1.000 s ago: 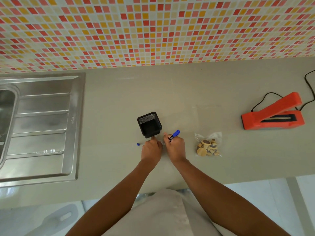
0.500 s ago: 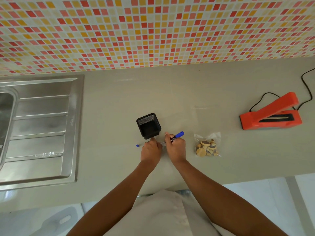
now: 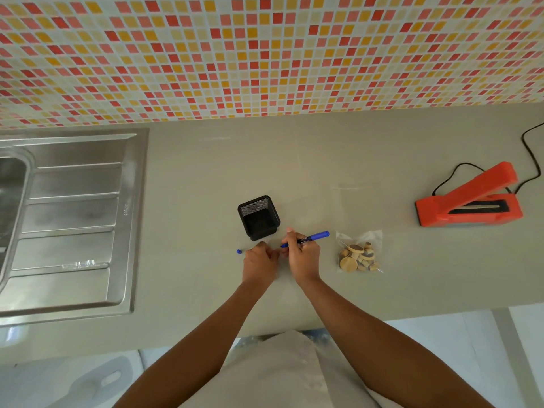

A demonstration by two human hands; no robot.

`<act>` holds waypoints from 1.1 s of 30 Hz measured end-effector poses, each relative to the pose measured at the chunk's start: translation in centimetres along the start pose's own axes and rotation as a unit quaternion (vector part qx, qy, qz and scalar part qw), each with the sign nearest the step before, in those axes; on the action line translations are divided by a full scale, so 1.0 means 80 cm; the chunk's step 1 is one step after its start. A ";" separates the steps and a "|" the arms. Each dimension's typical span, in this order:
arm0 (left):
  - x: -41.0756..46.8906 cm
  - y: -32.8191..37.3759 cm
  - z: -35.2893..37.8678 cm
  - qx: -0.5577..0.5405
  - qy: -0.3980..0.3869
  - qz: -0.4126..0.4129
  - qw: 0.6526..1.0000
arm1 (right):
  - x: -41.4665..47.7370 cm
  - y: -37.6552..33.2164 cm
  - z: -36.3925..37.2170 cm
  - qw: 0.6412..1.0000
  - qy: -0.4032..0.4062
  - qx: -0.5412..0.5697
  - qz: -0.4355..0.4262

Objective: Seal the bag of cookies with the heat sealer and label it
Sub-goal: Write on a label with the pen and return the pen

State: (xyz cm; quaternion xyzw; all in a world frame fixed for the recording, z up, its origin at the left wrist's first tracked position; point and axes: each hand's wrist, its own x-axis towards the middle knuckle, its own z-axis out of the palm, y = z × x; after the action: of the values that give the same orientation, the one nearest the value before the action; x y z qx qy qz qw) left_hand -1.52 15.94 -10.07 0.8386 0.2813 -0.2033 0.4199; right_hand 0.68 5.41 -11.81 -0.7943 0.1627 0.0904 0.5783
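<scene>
A clear bag of round cookies (image 3: 359, 255) lies flat on the grey counter (image 3: 323, 160), just right of my hands. The orange heat sealer (image 3: 468, 198) stands at the far right with its arm raised. My right hand (image 3: 303, 256) grips a blue marker (image 3: 316, 237), its tip pointing down-left into the gap between my hands. My left hand (image 3: 259, 263) presses its fingertips on a small pale label there, which is mostly hidden. The marker's blue cap (image 3: 239, 251) lies on the counter left of my left hand.
A black mesh pen holder (image 3: 259, 217) stands just behind my hands. A steel sink (image 3: 70, 219) with its drainboard fills the left side. The sealer's black cord (image 3: 530, 154) runs off to the right. The counter's front edge is close to my body.
The marker's rear end has swung to the right, so it lies flatter in my right hand. Both hands stay in the same spot over the label.
</scene>
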 end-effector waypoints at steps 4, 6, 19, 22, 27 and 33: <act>-0.012 -0.010 -0.014 -0.041 0.043 0.049 0.997 | -0.002 -0.011 -0.002 0.999 -0.008 0.027 0.042; -0.019 -0.019 -0.028 -0.024 0.107 0.086 0.990 | -0.004 -0.015 -0.002 0.997 -0.011 0.051 0.063; 0.006 -0.061 -0.067 0.039 0.100 0.054 0.993 | -0.009 -0.017 0.001 0.995 -0.023 0.074 0.059; 0.001 -0.057 -0.066 -0.037 0.065 0.077 0.994 | -0.007 -0.014 0.001 0.997 -0.029 0.053 0.056; -0.010 -0.041 -0.059 -0.188 -0.056 0.065 0.978 | -0.005 -0.011 0.000 1.000 -0.024 -0.002 0.008; -0.013 -0.038 -0.048 -0.215 -0.127 0.071 0.966 | -0.004 -0.009 -0.003 0.999 -0.034 -0.011 0.002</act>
State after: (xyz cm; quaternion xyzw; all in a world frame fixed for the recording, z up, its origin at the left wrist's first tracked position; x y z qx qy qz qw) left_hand -3.87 20.23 -9.06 0.7136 0.2027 -0.2127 0.6360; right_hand 0.61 5.42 -10.94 -0.7965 0.1438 0.1204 0.5748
